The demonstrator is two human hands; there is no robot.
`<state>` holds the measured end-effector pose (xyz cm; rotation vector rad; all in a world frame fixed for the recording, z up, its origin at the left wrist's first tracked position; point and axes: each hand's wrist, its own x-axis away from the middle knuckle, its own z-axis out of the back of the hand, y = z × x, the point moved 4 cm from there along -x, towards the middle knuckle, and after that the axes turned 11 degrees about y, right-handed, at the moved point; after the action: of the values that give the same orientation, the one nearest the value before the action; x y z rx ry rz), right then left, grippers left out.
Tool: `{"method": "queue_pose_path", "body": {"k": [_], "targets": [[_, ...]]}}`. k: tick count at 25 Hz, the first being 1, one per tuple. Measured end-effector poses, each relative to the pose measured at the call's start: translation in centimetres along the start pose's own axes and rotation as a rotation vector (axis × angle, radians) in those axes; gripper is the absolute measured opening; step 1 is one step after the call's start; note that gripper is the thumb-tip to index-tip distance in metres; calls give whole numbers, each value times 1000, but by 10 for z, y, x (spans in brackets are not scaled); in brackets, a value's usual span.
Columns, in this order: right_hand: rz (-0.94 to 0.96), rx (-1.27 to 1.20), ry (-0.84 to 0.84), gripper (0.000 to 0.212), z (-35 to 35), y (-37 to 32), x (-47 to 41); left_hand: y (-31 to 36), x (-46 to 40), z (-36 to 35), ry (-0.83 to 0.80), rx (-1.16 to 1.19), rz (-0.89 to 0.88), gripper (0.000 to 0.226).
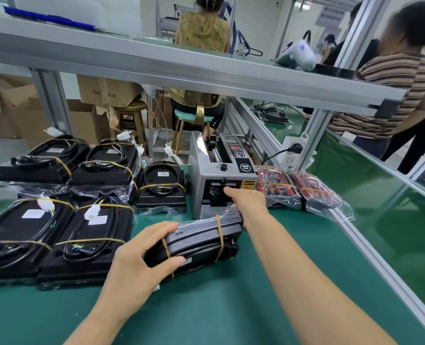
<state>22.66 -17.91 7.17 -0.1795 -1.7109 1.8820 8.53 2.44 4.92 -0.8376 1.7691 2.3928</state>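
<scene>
"What's over on the far left?"

"Bagged units (57, 235), black, cables strapped on with rubber bands, piled on the green table (231, 307). The nearest one is cut off at the edge."

"And the left hand?"

"The left hand (141, 257) grips the near end of a black unit (201, 240), thumb on the front face, fingers curled over the top. The unit lies on the table straight ahead of the person, just before the tape dispenser (221, 170), in clear wrap with two bands round it."

"Its far end?"

"Tucked behind the right wrist; I can't make it out."

"The right hand?"

"The right hand (248, 200) is at the dispenser's mouth, one finger straight out at the slot. The rest of its fingers are hidden underneath, so whether it pinches anything I can't tell."

"Further right?"

"Red parts (303, 188) in shiny bags, hard to read through the glare."
</scene>
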Motion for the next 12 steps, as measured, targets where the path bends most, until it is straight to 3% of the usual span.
{"method": "queue_pose_path", "body": {"k": [7, 10, 12], "targets": [[-109, -32, 34, 33, -9, 2, -5, 1, 3, 0, 58, 5, -18, 60], [-158, -102, -100, 18, -1, 2, 3, 4, 6, -2, 66, -32, -26, 60], [-77, -111, -137, 9, 18, -4, 14, 6, 9, -5, 75, -51, -3, 58]]}}
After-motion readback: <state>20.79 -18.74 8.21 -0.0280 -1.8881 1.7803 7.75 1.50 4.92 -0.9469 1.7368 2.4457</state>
